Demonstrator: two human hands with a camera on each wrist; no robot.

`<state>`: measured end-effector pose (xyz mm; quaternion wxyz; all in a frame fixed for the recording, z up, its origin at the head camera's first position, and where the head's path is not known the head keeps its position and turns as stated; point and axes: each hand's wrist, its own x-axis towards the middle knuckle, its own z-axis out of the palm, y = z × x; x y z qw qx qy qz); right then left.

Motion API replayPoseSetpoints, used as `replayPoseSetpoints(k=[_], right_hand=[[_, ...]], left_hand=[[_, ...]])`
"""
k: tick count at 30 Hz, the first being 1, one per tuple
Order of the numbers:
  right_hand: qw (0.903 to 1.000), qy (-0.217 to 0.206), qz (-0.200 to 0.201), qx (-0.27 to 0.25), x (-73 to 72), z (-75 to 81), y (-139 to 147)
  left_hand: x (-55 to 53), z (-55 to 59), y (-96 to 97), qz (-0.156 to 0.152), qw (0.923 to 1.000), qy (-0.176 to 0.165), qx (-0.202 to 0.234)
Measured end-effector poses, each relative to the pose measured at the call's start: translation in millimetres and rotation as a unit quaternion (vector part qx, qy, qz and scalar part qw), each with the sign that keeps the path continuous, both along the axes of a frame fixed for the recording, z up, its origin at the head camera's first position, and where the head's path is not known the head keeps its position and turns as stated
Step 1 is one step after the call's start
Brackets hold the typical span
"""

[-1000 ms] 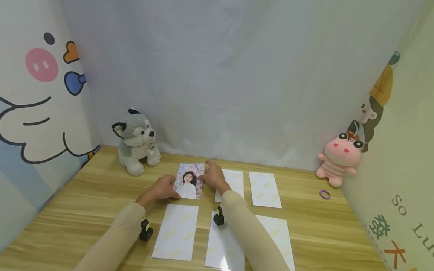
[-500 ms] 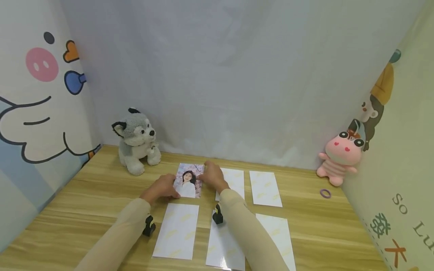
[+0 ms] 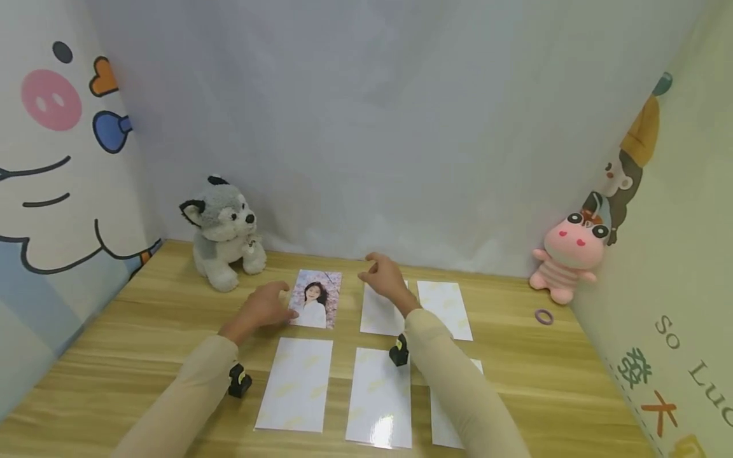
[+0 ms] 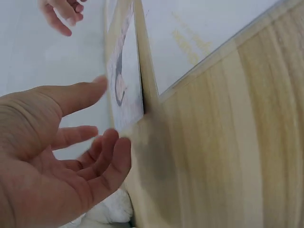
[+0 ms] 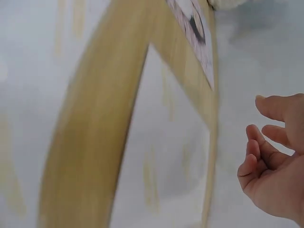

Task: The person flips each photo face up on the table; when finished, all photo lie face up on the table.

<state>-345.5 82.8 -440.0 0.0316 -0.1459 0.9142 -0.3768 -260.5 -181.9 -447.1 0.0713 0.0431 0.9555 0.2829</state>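
A photo print (image 3: 315,305) of a person in white before pink blossoms lies face up in the back row, at its left end. My left hand (image 3: 265,306) is beside the photo's left edge, thumb near the lower corner; in the left wrist view, that hand's fingers (image 4: 111,156) are loosely bent with nothing between them. Over a white face-down print (image 3: 380,321) in the back row hovers my right hand (image 3: 389,283), partly covering it. The right wrist view shows the right hand's fingers (image 5: 254,152) loosely curled, thumb apart, holding nothing.
More white prints with faint yellow marks lie around: back right (image 3: 445,310), front left (image 3: 294,385), front middle (image 3: 369,388), and front right (image 3: 443,413), partly under the right sleeve. A husky plush (image 3: 226,232), a pink plush (image 3: 567,257) and a purple ring (image 3: 544,317) are on the table.
Both hands have let go of the photo print's edges. The right hand has moved right, over the neighbouring white print; the left has drawn slightly left. The photo stays lying on the table.
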Motion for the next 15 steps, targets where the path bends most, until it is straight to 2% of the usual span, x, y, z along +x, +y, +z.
replayPoseSetpoints(k=[2,4,6,9,11,15], right_hand=[[0.9999,-0.001,-0.007,0.011,-1.5,5.9,16.4],[0.9995,-0.002,-0.009,0.030,-2.2,9.2,31.0],[0.9988,-0.003,-0.007,0.049,-3.0,9.7,42.3],[0.9970,0.000,-0.001,0.077,-3.6,5.8,57.5],[0.9949,0.007,0.003,0.100,-4.6,0.4,64.6],[0.9890,0.021,0.003,0.146,-5.2,-9.1,75.4]], left_hand=[[-2.3,3.8,4.6,-0.023,0.9991,0.036,-0.003],[-3.6,4.1,13.3,-0.062,0.9949,0.079,-0.008],[-3.7,-1.0,25.6,-0.103,0.9876,0.117,-0.016],[-3.0,-10.6,51.9,-0.158,0.9750,0.153,-0.034],[-3.6,-15.3,70.1,-0.186,0.9683,0.160,-0.047],[-7.2,-13.8,102.1,-0.232,0.9593,0.150,-0.058]])
